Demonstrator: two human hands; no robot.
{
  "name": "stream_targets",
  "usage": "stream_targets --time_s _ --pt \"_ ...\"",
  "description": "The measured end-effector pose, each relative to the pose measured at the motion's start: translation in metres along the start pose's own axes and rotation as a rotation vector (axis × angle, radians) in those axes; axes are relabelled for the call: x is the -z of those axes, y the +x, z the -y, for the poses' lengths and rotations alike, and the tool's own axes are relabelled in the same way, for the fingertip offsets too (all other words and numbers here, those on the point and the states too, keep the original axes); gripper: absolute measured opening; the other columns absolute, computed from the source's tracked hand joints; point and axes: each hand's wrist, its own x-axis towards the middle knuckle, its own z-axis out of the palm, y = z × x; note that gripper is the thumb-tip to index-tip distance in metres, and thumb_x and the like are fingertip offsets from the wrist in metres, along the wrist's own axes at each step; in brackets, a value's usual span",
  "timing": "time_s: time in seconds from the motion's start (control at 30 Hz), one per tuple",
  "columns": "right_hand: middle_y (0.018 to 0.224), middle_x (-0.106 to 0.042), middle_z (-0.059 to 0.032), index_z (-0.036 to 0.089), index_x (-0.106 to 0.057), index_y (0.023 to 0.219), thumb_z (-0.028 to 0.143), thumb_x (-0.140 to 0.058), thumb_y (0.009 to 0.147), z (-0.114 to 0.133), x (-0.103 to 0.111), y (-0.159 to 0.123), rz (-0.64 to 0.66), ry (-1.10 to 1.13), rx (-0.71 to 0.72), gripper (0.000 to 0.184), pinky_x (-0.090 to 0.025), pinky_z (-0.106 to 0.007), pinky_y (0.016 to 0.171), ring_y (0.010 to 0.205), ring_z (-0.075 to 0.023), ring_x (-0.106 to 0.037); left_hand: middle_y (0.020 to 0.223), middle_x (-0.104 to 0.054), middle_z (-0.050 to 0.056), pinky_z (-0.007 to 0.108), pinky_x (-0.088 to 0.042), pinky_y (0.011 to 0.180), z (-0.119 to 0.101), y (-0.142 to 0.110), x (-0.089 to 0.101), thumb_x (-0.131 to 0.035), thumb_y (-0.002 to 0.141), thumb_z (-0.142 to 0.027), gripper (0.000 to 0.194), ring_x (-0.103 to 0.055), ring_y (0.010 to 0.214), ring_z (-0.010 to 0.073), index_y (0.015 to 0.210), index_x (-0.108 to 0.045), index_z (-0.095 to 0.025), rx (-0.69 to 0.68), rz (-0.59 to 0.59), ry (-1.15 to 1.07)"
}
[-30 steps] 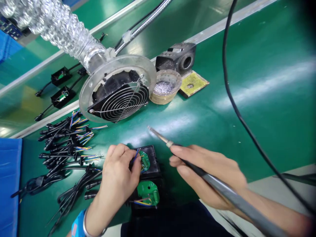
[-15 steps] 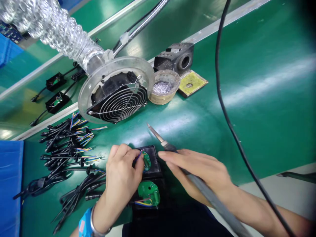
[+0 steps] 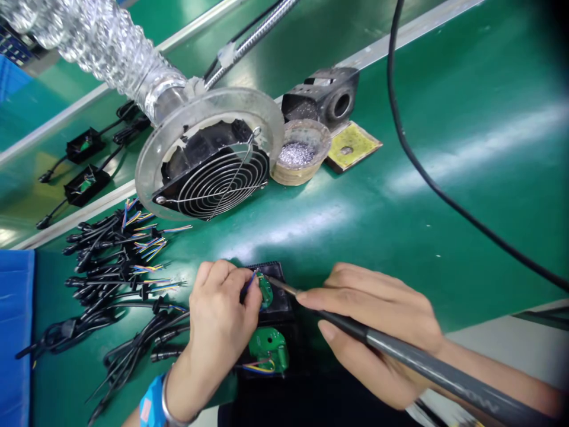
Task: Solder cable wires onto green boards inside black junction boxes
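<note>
My left hand (image 3: 224, 308) pinches thin coloured wires (image 3: 250, 280) at the left edge of a small green circuit board (image 3: 265, 292). That board sits in a black plastic housing (image 3: 281, 302). My right hand (image 3: 377, 326) is closed around the dark handle of a soldering iron (image 3: 355, 329), held like a pen. The iron's tip points left and reaches the upper part of the board, close to the wire ends; whether it touches cannot be made out. Nearer to me lies a second green circuit board (image 3: 269, 349) in a black housing, with coloured wires at its lower edge.
A fume extractor fan (image 3: 217, 184) hangs over the bench on a silver duct. Behind it stand a bowl of solder bits (image 3: 300, 153), an iron holder (image 3: 338, 104) and a yellow sponge (image 3: 353, 145). Many black cables (image 3: 120, 267) lie left. A black cord (image 3: 427, 172) loops across the right.
My right hand has brought the soldering iron's tip down and toward me, from above the bench to the upper board. My left hand stays in place with the wires.
</note>
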Motion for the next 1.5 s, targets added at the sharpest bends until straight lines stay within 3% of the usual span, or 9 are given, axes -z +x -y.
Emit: stream_targets --time_s 0.4,0.63,0.93,1.17,1.3,1.5 --pt "0.071 -0.064 -0.0042 0.016 -0.064 0.104 0.005 -0.048 0.078 0.007 0.006 0.005 0.071 -0.024 -0.050 0.033 -0.049 -0.031 0.053 0.061 -0.0154 -0.057 0.075 -0.064 0.004 0.035 -0.044 0.070 0.000 -0.001 -0.002 -0.060 0.088 -0.020 0.013 -0.052 0.074 0.0213 0.081 -0.070 -0.019 0.008 -0.009 0.027" --pt "0.068 -0.062 -0.0036 0.016 -0.066 0.103 0.005 -0.048 0.076 0.005 0.002 0.001 0.018 -0.011 -0.008 0.034 -0.047 -0.030 0.049 0.056 -0.0145 -0.055 0.075 -0.063 0.004 0.035 -0.044 0.069 0.000 -0.001 -0.002 -0.060 0.087 -0.021 0.014 -0.051 0.074 0.0217 0.079 -0.070 -0.019 0.001 -0.008 0.048" --pt "0.078 -0.065 -0.0054 0.019 -0.065 0.105 0.006 -0.054 0.077 0.018 0.022 -0.004 0.002 -0.055 -0.151 0.032 -0.053 -0.035 0.054 0.064 -0.0180 -0.061 0.074 -0.063 0.005 0.035 -0.044 0.070 -0.001 -0.001 -0.003 -0.060 0.087 -0.020 0.013 -0.050 0.073 0.0216 0.080 -0.071 -0.018 -0.005 -0.012 0.046" --pt "0.090 -0.067 -0.0068 0.019 -0.062 0.122 0.002 -0.053 0.078 0.010 0.011 0.001 -0.166 -0.045 -0.043 0.048 -0.052 -0.032 0.052 0.066 -0.0163 -0.060 0.074 -0.063 0.005 0.035 -0.043 0.070 0.000 -0.001 -0.003 -0.059 0.088 -0.021 0.015 -0.050 0.073 0.0217 0.078 -0.070 -0.017 -0.017 -0.017 0.042" --pt "0.078 -0.068 -0.0014 0.017 -0.054 0.134 0.003 -0.054 0.085 0.005 -0.005 -0.003 -0.275 0.024 -0.048 0.051 -0.052 -0.025 0.046 0.058 -0.0117 -0.062 0.073 -0.061 0.005 0.035 -0.043 0.069 0.001 -0.002 -0.004 -0.060 0.087 -0.020 0.014 -0.049 0.072 0.0209 0.078 -0.070 -0.017 -0.030 -0.030 0.019" --pt "0.084 -0.072 -0.0007 0.020 -0.061 0.100 0.007 -0.066 0.083 0.007 -0.018 0.001 -0.216 -0.104 -0.116 0.023 -0.058 -0.024 0.063 0.070 -0.0134 -0.069 0.081 -0.062 0.005 0.034 -0.044 0.072 0.004 -0.003 0.002 -0.061 0.086 -0.019 0.009 -0.052 0.077 0.0192 0.089 -0.069 -0.014 -0.010 -0.031 -0.188"
